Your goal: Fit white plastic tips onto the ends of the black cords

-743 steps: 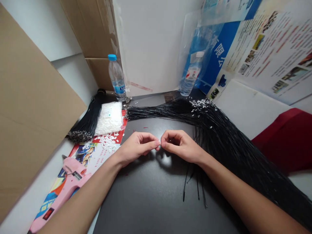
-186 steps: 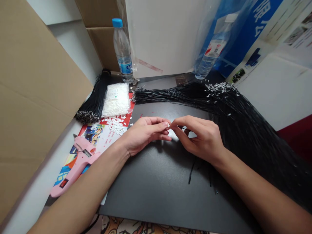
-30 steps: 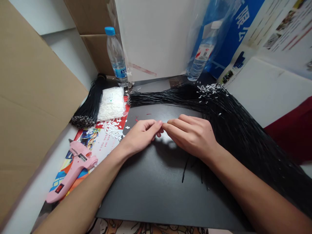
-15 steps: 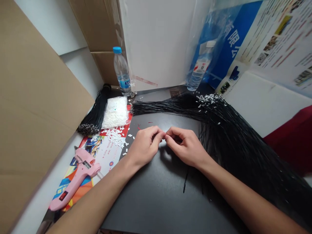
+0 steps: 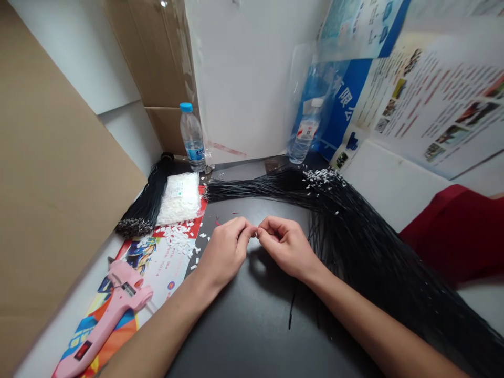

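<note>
A tiny pale piece (image 5: 256, 234) sits right at the meeting point of the two hands, above the dark tabletop (image 5: 244, 331), too small for its shape or long axis to be read. It lies off the left hand's (image 5: 226, 249) fingertips to the right and off the right hand's (image 5: 287, 245) to the left, so neither hand is clearly nearer. On both hands thumb and forefinger are pinched together with no visible opening, apparently closed on that piece from opposite sides; the other fingers are curled in. Close to the left wrist lie a few stray white tabs, thickening into a scatter of white tabs (image 5: 179, 237) by a clear bag of white pieces (image 5: 179, 199), with a pink glue gun (image 5: 123, 294) beyond the left forearm. Behind the hands a bundle of black cords (image 5: 252, 188) runs left to right, then joins a broad mass of black cords (image 5: 374, 273) beside the right forearm. A single loose cord end (image 5: 291, 315) points toward the near edge, below the right wrist.
</note>
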Available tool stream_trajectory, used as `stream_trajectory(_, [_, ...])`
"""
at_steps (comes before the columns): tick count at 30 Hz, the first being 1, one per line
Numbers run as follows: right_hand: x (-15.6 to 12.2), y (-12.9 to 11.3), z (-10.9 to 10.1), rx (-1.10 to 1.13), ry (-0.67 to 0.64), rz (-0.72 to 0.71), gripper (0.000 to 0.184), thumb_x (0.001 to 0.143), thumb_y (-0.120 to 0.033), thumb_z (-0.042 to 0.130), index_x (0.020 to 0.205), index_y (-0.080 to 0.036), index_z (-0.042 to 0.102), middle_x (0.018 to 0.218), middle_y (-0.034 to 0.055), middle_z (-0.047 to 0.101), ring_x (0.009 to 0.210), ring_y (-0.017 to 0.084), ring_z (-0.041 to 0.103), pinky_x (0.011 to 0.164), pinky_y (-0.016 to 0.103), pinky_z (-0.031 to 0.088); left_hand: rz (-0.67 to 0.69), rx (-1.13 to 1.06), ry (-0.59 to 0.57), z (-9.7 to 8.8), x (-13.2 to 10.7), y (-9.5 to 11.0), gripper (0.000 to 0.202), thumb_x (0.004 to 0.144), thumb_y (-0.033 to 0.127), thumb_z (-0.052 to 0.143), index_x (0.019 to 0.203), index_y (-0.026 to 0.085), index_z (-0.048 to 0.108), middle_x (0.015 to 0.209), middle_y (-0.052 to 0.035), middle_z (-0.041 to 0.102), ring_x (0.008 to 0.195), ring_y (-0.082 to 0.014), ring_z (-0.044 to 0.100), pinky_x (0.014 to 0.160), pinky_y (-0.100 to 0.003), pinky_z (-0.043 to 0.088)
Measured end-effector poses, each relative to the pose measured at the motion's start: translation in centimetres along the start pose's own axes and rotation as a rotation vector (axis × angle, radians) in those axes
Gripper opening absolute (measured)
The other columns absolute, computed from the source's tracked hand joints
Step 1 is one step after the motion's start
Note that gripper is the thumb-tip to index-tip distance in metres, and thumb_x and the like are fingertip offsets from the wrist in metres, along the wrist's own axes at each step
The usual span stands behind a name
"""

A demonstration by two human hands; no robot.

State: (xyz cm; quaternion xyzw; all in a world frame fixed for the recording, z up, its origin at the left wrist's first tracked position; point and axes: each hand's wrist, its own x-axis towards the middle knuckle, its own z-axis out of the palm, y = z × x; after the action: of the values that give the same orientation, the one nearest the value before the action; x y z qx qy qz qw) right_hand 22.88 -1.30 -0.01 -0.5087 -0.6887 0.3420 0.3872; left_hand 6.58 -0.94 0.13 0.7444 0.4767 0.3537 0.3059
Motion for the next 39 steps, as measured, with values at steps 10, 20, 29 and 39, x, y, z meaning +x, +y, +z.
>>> stream_trajectory(10, [0.0, 0.8, -0.2, -0.074, -0.016, -0.086, 0.023, 0.087, -0.026, 0.052, 0.069, -0.017, 0.062, 0.054, -0.0051, 0.041, 0.05, 0.008, 0.034, 0.05, 0.022, 0.025, -0.074, -0.041, -0.065, -0.1, 0.0, -0.6, 0.026, 0.094, 0.031, 0.049, 0.082, 0.019, 0.069, 0.078, -0.0018, 0.072, 0.067, -0.0158, 0.056, 0.066, -0.027, 0.039])
stream_trajectory(20, [0.0, 1.7, 0.4, -0.224, 0.0, -0.269, 0.025, 0.092, -0.022, 0.049, 0.071, -0.016, 0.061, 0.061, -0.0022, 0.054, 0.054, 0.008, 0.044, 0.054, 0.02, 0.031, -0.157, -0.107, -0.035, 0.5, 0.0, -0.7, 0.029, 0.092, 0.031, 0.05, 0.081, 0.017, 0.073, 0.068, -0.0038, 0.069, 0.063, -0.0175, 0.059, 0.064, -0.027, 0.042])
stream_trajectory(29, [0.0, 0.9, -0.1, -0.234, 0.082, -0.231, 0.021, 0.091, -0.026, 0.054, 0.078, -0.017, 0.069, 0.059, -0.0021, 0.058, 0.053, 0.01, 0.047, 0.054, 0.022, 0.034, -0.173, -0.203, -0.033, 0.2, 0.4, -0.5, 0.028, 0.091, 0.03, 0.053, 0.093, 0.017, 0.078, 0.079, -0.0059, 0.075, 0.069, -0.0183, 0.067, 0.065, -0.027, 0.048])
stream_trajectory(39, [-0.3, 0.3, -0.1, -0.183, 0.111, -0.265, 0.018, 0.087, -0.018, 0.055, 0.072, -0.017, 0.064, 0.064, -0.0017, 0.062, 0.054, 0.008, 0.047, 0.055, 0.02, 0.035, 0.016, -0.034, 0.076, 0.2, 0.0, 0.1, 0.018, 0.086, 0.022, 0.054, 0.077, 0.017, 0.068, 0.071, -0.0017, 0.068, 0.057, -0.0111, 0.054, 0.046, -0.019, 0.038])
